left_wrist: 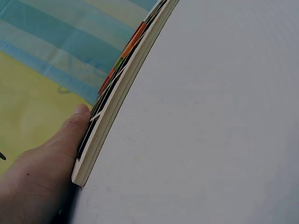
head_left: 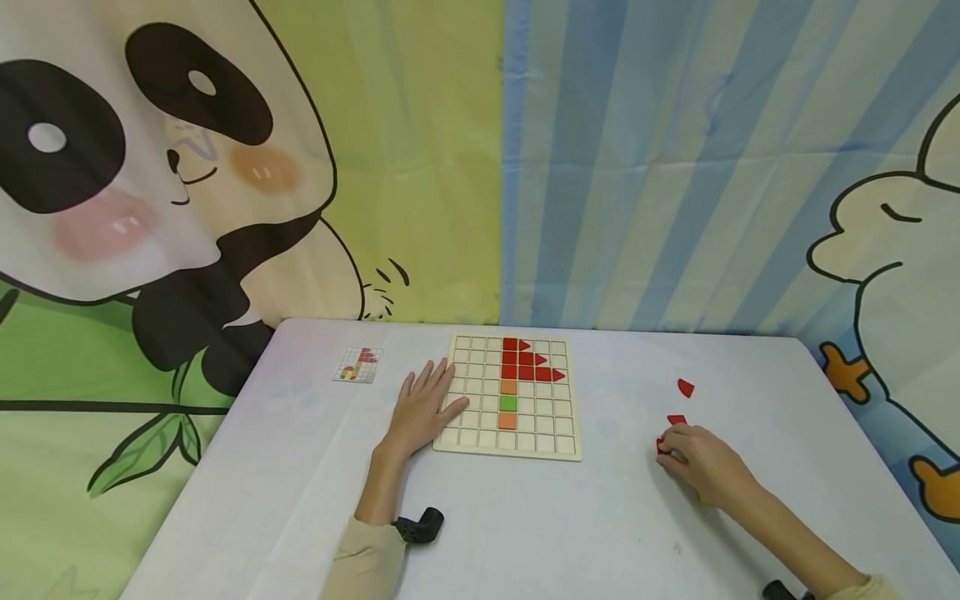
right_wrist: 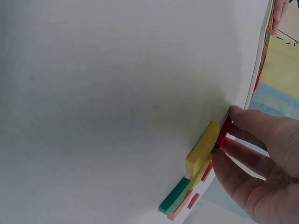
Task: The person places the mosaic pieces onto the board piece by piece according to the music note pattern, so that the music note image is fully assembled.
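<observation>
My left hand (head_left: 422, 406) lies with straight fingers on the left edge of a pale wooden grid board (head_left: 542, 429). In the left wrist view the thumb (left_wrist: 70, 133) reaches along the rim of the board (left_wrist: 122, 95). Red squares and triangles (head_left: 527, 360) fill cells at the board's top, above an orange, a green (head_left: 507, 403) and another orange square in one column. At the right of the table, my right hand (head_left: 705, 462) pinches a small red block (right_wrist: 224, 132) between thumb and fingers. Right beside it sits a yellow block (right_wrist: 203, 148).
A small pattern card (head_left: 357, 365) lies left of the board. Two loose red pieces, one rounded (head_left: 686, 387), lie beyond my right hand. A green block (right_wrist: 174, 196) and an orange block (right_wrist: 180, 205) are close by on the white table (head_left: 622, 533). Printed curtains (head_left: 420, 167) hang behind.
</observation>
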### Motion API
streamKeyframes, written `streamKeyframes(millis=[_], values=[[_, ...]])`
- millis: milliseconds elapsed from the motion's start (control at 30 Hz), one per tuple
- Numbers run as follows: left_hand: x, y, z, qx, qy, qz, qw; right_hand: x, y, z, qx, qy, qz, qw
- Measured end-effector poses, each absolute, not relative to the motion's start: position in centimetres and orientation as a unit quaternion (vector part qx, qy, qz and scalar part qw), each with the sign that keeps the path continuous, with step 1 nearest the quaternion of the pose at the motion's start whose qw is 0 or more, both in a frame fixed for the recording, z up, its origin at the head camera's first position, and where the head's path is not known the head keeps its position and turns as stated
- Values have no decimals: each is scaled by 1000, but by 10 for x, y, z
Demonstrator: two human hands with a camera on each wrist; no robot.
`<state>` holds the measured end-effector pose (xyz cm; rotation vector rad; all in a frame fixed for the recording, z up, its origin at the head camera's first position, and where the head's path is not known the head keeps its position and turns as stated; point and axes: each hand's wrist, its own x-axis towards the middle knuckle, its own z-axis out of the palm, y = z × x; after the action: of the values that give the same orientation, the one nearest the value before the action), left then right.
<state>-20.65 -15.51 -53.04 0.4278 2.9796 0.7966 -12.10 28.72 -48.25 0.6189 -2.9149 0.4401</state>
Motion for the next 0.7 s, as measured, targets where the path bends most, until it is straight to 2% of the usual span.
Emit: streamKeyframes(millis=[267,400,567,700], values=[[-206,-154,-530,137,957,255,15,-122,287,-488,235,-953,145,122],[-206,-152,-531,136,957,255,16,-121,287,-488,229,-955,143,122],[-206,-151,-533,138,957,255,18,-120,287,-484,215,-961,142,96],[-207,-153,-533,137,957,254,15,-125,269,-479,239,-955,144,100]])
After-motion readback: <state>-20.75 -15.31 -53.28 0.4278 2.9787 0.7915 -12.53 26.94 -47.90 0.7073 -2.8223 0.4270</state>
